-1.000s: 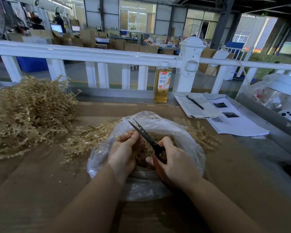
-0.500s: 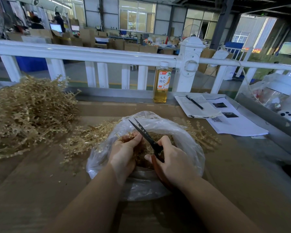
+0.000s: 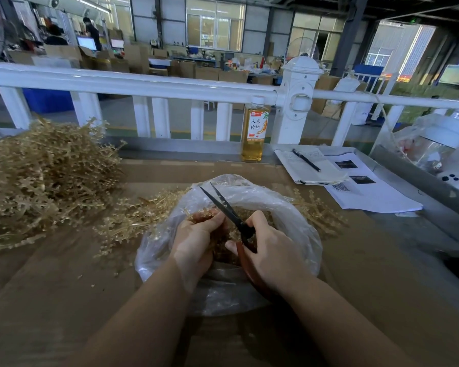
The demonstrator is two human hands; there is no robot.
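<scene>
2 bare hands work over a clear plastic bag (image 3: 297,226) near the middle of the worktop (image 3: 64,287), toward its near edge. We see the left hand (image 3: 196,245) with its fingers (image 3: 217,221) and thumb drawn together, pinching a gold sprig (image 3: 200,213) above the bag's open mouth. The right hand (image 3: 273,258) grips the scissors (image 3: 228,207), its fingers curled round the red-brown handles, and the 2 black blades stand slightly apart. The scissors' long axis runs from near right to far left, tips pointing away from the person. The blades pass just right of the pinched sprig; we cannot tell whether they touch it. We judge that the coming cut turns on this relation: the sprig lies left of the blades, so the left hand, the nearer one, must feed it into the gap. 1 large heap of sprigs (image 3: 43,186) lies at the far left corner, and a bottle (image 3: 255,131) stands at the far edge.
</scene>
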